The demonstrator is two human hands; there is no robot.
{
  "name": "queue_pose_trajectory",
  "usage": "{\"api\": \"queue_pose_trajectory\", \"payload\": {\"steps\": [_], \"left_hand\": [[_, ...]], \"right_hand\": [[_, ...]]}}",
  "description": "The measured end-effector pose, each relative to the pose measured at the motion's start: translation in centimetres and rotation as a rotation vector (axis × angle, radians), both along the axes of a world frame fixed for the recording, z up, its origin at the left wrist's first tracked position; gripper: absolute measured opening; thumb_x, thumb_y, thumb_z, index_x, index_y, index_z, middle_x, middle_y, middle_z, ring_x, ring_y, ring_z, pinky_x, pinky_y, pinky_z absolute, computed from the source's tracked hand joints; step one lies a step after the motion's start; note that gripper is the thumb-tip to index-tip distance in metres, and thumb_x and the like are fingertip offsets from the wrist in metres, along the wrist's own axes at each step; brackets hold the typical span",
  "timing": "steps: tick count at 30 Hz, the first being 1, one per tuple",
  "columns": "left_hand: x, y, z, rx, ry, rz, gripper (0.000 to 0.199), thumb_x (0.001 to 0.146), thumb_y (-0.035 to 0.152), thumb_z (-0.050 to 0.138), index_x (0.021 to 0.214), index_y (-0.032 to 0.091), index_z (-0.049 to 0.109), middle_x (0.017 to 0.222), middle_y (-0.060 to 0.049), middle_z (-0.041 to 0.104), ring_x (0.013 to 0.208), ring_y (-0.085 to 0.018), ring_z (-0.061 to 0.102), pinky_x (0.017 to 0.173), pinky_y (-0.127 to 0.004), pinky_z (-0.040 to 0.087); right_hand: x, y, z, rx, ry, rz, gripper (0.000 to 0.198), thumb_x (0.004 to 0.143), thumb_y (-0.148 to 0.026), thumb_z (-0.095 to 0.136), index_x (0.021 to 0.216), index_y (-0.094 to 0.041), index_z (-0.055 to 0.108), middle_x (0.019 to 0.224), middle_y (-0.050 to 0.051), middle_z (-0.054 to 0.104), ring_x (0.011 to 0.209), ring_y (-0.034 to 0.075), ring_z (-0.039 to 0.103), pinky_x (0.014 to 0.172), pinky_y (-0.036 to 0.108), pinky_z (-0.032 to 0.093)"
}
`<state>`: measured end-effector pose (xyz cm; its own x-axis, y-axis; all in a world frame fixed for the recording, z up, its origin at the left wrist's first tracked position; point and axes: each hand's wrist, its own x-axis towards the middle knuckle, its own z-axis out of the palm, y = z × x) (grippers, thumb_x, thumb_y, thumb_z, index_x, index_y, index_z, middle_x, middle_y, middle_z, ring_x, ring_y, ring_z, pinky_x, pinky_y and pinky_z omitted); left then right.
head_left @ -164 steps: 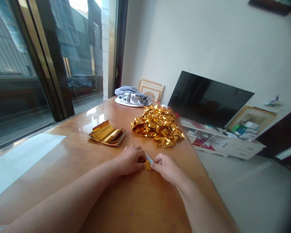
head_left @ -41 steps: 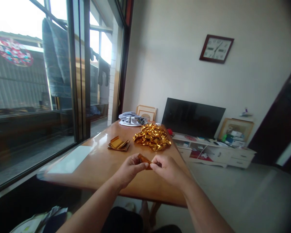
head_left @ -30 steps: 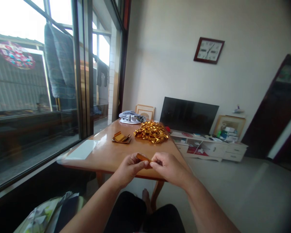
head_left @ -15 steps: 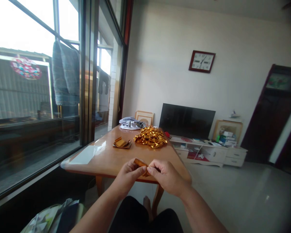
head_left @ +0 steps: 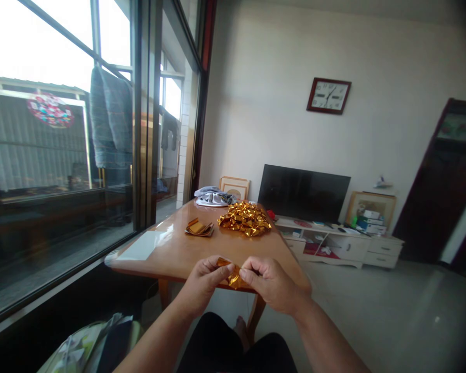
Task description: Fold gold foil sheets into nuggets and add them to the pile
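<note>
Between my hands is a piece of gold foil paper (head_left: 236,278), partly folded and shiny, held just over the near edge of the table. My left hand (head_left: 206,282) pinches its left end between thumb and fingers. On the other side, my right hand (head_left: 270,282) grips the right end, thumb on top. Fingers hide part of the paper. Farther up the table lies a heap of folded gold foil pieces (head_left: 245,220). To its left sits a small stack of gold paper sheets (head_left: 199,228), slightly curled.
The wooden table (head_left: 178,254) has a pale sheet (head_left: 142,245) at its left edge and folded cloth (head_left: 213,197) at the far end. A large window runs along the left. Bags (head_left: 95,344) sit low at left; a TV cabinet (head_left: 337,246) stands beyond.
The foil between my hands has opened out, showing a wider shiny face below my thumbs. My hands stay almost in place; the whole view has shifted slightly.
</note>
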<state>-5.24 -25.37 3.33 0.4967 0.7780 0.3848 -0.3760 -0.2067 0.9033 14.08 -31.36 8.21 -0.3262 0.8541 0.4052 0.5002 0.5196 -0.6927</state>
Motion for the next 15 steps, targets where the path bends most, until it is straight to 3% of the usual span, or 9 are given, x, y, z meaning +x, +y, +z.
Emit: {"api": "queue_pose_trajectory", "payload": {"steps": [10, 15], "left_hand": [[-1.4, -0.4, 1.7, 0.247, 0.157, 0.114, 0.032, 0.092, 0.034, 0.059, 0.067, 0.014, 0.063, 0.07, -0.002, 0.057, 0.07, -0.014, 0.05, 0.07, -0.026, 0.04], [-1.0, 0.0, 0.7, 0.058, -0.019, 0.062, 0.036, 0.093, 0.041, 0.053, 0.077, 0.013, 0.07, 0.078, -0.007, 0.066, 0.076, -0.02, 0.057, 0.074, -0.031, 0.044]], "right_hand": [[0.3, -0.7, -0.1, 0.003, -0.002, 0.017, 0.029, 0.098, -0.038, 0.052, 0.08, -0.017, 0.062, 0.071, -0.002, 0.055, 0.068, 0.012, 0.049, 0.061, 0.022, 0.037], [0.5, -0.6, -0.6, -0.02, 0.006, 0.019, 0.029, 0.097, -0.038, 0.052, 0.082, -0.017, 0.063, 0.071, -0.002, 0.055, 0.067, 0.012, 0.049, 0.061, 0.023, 0.037]]}}
